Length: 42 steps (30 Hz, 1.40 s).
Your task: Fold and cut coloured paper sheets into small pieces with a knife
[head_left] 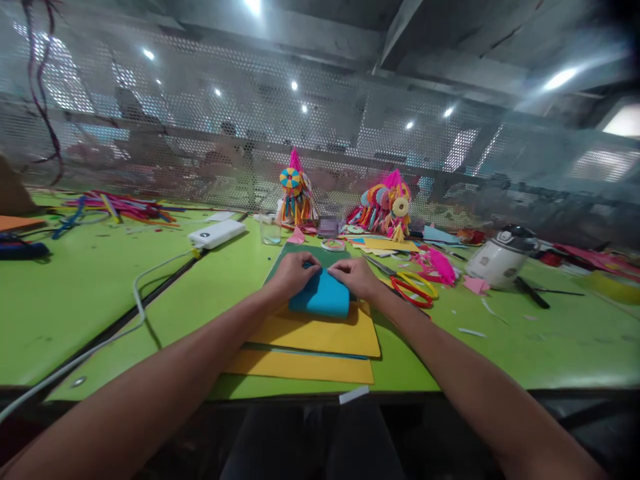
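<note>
A sheet of blue paper [323,299] is bent over on itself in front of me, its near edge curved. My left hand [296,272] pinches its far edge, and my right hand [354,275] pinches the same edge just to the right. Both sets of fingertips are close together. Beneath the blue paper lie a dark green sheet [285,257] and yellow paper sheets [320,333], stacked near the table's front edge. Scissors with red and yellow handles [413,291] rest beside my right wrist.
A white power bank [217,235] with a cable lies to the left on the green table [150,280]. A clear cup [271,230], colourful paper hangings [295,187] and a white-and-black pot [503,257] stand farther back. Paper strips [125,208] lie at the back left.
</note>
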Motion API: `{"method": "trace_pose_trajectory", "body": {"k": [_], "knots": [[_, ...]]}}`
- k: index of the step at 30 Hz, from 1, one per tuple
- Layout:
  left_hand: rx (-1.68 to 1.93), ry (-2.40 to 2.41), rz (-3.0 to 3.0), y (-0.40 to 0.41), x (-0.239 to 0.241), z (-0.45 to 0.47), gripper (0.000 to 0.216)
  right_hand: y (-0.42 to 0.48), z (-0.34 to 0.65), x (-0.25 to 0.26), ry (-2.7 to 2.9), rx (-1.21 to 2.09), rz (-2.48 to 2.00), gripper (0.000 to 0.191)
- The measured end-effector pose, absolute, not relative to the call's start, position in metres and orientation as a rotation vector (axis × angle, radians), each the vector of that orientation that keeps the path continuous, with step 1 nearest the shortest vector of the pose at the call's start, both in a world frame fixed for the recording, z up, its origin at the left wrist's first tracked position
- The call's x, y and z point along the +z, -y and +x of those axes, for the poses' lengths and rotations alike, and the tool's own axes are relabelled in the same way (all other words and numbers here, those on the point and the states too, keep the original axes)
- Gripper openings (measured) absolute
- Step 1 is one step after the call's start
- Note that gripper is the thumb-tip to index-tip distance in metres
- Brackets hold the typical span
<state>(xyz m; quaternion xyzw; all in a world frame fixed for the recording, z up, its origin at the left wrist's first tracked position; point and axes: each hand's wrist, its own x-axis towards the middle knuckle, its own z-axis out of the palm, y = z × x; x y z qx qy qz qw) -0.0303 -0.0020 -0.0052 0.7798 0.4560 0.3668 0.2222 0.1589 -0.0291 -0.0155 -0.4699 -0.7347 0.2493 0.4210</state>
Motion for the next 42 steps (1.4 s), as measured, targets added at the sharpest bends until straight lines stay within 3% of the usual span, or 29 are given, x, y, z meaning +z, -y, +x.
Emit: {"method": "trace_pose_trajectory", "body": {"k": [20,25,28,33,38,42], "knots": [[0.622,-1.293,2.535,-0.006,-0.017,-0.036,0.027,0.023,0.153,-0.037,2.318,0.118,-1.227,0.008],[0.621,-1.251,2.659,-0.001,-0.008,-0.036,0.021,0.021,0.154,-0.044,2.347,0.018,-1.206,0.008],[0.677,-1.187,2.754,0.013,0.005,-0.034,0.020,0.021,0.153,-0.045,2.355,-0.004,-1.229,0.009],[0.318,-1.057,2.891,0.057,0.022,-0.026,0.011,0.022,0.151,-0.043,2.363,0.002,-1.246,0.008],[0.083,-1.012,3.150,0.093,0.010,-0.034,0.021,0.023,0.149,-0.041,2.359,0.012,-1.241,0.007],[0.095,-0.960,3.212,0.105,-0.005,-0.047,0.025,0.024,0.149,-0.040,2.360,0.012,-1.245,0.006]]}}
